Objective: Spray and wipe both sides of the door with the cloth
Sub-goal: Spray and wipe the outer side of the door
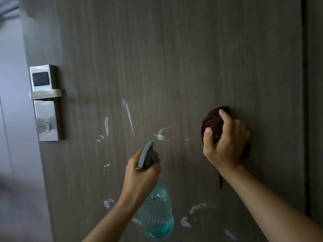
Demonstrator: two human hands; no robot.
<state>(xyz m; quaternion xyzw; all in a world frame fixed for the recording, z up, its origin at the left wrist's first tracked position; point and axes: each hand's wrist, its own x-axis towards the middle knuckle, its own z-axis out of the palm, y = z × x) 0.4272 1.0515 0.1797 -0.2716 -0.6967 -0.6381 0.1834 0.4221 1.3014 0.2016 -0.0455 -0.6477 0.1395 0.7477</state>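
Left hand [139, 175] fingers curl round the spray bottle [155, 206]; right hand [225, 142] fingers clutch the cloth [212, 119] against the door [174, 58].

Grey-brown wood-grain door [174, 58], flat panel filling most of view, free edge at left. White foamy streaks and blobs scattered over its lower middle, from about lock height down to bottom of frame. Dark brown bunched cloth [212, 123], crumpled into a wad, pressed against door face right of the streaks; one thin tail hangs down below the wrist. Clear blue-tinted plastic spray bottle with grey trigger head [157, 210], upright with slight tilt, nozzle tip teal and aimed at door, close to the surface; pale blue liquid in lower body.
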